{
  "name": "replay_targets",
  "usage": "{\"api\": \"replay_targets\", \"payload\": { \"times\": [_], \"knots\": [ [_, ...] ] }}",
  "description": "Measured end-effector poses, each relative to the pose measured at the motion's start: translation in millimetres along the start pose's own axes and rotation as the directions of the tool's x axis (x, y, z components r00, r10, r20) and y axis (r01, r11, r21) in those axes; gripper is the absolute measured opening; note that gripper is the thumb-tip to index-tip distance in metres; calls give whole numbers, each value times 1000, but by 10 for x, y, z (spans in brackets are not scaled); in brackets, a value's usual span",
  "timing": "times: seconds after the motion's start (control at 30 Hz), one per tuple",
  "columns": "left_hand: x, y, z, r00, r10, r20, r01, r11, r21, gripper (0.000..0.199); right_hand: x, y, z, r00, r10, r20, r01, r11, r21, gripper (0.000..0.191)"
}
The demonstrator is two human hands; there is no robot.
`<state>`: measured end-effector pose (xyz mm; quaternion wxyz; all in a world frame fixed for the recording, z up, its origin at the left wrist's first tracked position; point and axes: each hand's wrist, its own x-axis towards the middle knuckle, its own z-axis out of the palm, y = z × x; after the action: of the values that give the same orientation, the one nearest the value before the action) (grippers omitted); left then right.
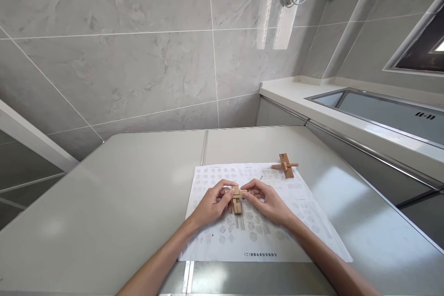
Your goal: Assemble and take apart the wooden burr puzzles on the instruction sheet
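Note:
Between both hands is a small wooden interlocking puzzle (237, 207) made of several light wood bars crossing one another. My left hand (217, 201) grips its left side, thumb and index finger closed on the bars. From the right, my right hand (265, 198) pinches a bar that sticks out sideways. The puzzle is held over a large white printed sheet (225, 247) with rows of small diagrams. My fingers cover parts of the puzzle, so how its inner pieces fit cannot be seen.
A second, darker wooden cross-shaped puzzle (285, 165) rests at the sheet's upper right corner. The sheet lies on a pale, glossy table (138, 194) with a seam. Beyond its right edge is a white counter (287, 90) with a sink (381, 111). A grey tiled wall (138, 69) stands behind.

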<state>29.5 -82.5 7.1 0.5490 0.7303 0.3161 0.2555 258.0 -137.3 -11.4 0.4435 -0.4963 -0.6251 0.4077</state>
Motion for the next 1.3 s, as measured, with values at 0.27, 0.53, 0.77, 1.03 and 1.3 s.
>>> {"api": "replay_targets", "payload": {
  "times": [0.27, 0.53, 0.77, 1.03, 1.3],
  "knots": [
    [-32, 76, 12, 1000, -12, 2, 12, 999, 32, 34, 2, -15, 10, 999, 35, 39, -39, 994, 107, 42],
    [-38, 117, 65, 998, -54, -30, 54, 998, 18, 68, 43, -26, 9, 997, 66, 49, -73, 986, 147, 49],
    [43, 62, 16, 967, -77, -243, 50, 992, -112, 69, 4, -12, 30, 1000, 24, 13, -23, 998, -60, 34],
    [80, -9, -11, 942, -101, -321, 46, 983, -176, 61, -54, 6, 84, 984, -96, 151, 140, 939, -315, 25],
    [59, 7, 24, 946, -101, -307, 63, 989, -133, 70, -54, -22, 95, 984, -123, 132, 160, 933, -323, 4]
  ]
}}
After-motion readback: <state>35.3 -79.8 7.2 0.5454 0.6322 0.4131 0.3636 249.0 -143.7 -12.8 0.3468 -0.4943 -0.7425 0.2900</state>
